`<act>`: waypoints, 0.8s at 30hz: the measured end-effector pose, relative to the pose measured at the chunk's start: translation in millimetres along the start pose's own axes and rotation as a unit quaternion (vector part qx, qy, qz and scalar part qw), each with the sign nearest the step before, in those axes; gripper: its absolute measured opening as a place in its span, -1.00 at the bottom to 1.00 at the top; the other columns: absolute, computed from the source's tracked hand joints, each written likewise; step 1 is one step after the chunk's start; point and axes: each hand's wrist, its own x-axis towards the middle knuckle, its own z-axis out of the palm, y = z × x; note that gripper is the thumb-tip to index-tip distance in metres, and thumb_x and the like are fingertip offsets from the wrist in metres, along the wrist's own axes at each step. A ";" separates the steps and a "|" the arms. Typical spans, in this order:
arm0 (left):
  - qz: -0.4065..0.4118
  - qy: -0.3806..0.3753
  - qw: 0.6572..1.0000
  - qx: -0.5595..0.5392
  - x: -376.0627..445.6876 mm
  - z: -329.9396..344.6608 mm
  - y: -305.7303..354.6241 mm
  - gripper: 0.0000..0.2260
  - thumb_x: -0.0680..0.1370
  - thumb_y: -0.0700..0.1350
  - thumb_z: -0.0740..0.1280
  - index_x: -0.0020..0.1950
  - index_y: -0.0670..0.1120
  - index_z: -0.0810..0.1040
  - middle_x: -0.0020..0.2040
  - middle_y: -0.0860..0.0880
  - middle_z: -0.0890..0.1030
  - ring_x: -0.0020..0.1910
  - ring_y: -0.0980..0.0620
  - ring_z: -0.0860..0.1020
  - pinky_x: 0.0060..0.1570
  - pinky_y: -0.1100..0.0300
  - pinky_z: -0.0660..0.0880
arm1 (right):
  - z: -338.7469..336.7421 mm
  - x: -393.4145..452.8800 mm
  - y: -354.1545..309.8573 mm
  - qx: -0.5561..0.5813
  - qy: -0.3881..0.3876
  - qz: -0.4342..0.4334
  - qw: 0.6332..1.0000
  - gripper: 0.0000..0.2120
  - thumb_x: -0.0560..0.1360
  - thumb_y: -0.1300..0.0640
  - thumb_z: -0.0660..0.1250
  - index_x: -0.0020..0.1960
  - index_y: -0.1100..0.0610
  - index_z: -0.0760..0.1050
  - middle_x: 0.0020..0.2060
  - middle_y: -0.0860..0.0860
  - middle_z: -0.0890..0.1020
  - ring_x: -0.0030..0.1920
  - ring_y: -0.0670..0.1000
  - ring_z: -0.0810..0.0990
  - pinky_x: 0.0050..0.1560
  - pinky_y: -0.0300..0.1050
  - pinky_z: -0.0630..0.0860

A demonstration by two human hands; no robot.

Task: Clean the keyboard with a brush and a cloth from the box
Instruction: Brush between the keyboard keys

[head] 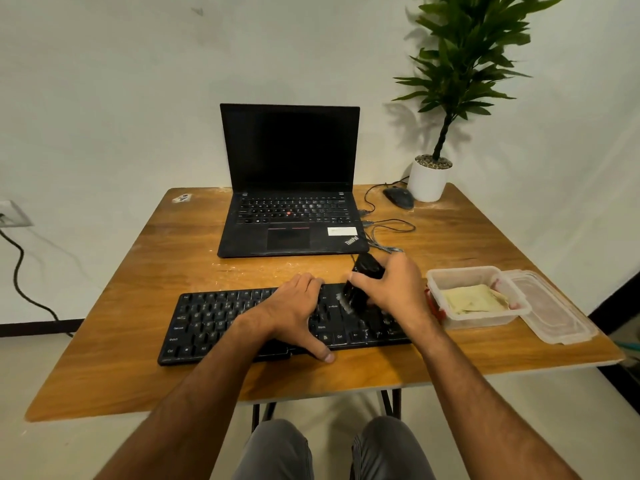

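A black keyboard [221, 320] lies across the front of the wooden table [145, 251]. My left hand [294, 310] lies flat on its middle keys, fingers spread and thumb at the front edge. My right hand [394, 285] grips a black brush [362, 289], its bristles down on the keys at the right part of the keyboard, where white dust shows. To the right stands a clear plastic box [512, 308] with a folded yellowish cloth [474, 299] inside.
The box's lid [550, 306] lies beside it near the table's right edge. A black laptop [291, 188] stands open at the back, with a wired mouse [398, 197], loose cables [388, 230] and a potted plant [429, 178] at the back right.
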 end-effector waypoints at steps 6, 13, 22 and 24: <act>-0.003 -0.006 1.000 -0.001 1.5 0.2 -0.5 0.21 0.20 0.47 0.58 0.61 -0.10 0.13 0.43 -0.02 0.27 0.39 0.00 0.28 0.52 0.01 0.30 | -17.1 9.8 -1.6 -0.067 0.022 -0.002 0.998 -0.70 0.37 -0.05 0.59 -0.03 0.12 0.68 -0.22 -0.04 0.68 -0.14 -0.02 0.65 -0.15 -0.08 0.62; -0.007 -0.011 1.000 0.007 1.9 0.2 -0.4 0.22 0.20 0.49 0.56 0.62 -0.11 0.11 0.44 -0.02 0.26 0.40 0.00 0.26 0.53 -0.01 0.29 | 2.1 3.5 -24.5 -0.010 -0.017 -0.008 1.000 -0.78 0.36 -0.01 0.58 -0.08 0.08 0.68 -0.21 -0.08 0.69 -0.20 -0.14 0.60 -0.30 -0.32 0.42; 0.002 -0.006 1.000 0.001 1.3 0.8 -0.9 0.24 0.21 0.46 0.57 0.63 -0.11 0.08 0.47 -0.04 0.25 0.43 -0.01 0.26 0.55 0.01 0.27 | -30.9 5.6 5.0 -0.062 -0.016 0.025 0.998 -0.69 0.33 0.03 0.62 0.03 0.07 0.69 -0.12 0.00 0.73 -0.12 -0.04 0.65 -0.10 -0.14 0.58; 0.000 -0.005 1.000 0.003 1.3 0.5 -2.7 0.24 0.21 0.47 0.57 0.64 -0.11 0.08 0.47 -0.04 0.25 0.44 -0.02 0.25 0.55 0.00 0.27 | -35.1 5.6 3.1 -0.058 0.000 0.005 0.998 -0.69 0.32 0.02 0.62 0.01 0.08 0.70 -0.16 -0.01 0.72 -0.13 -0.05 0.66 -0.09 -0.12 0.62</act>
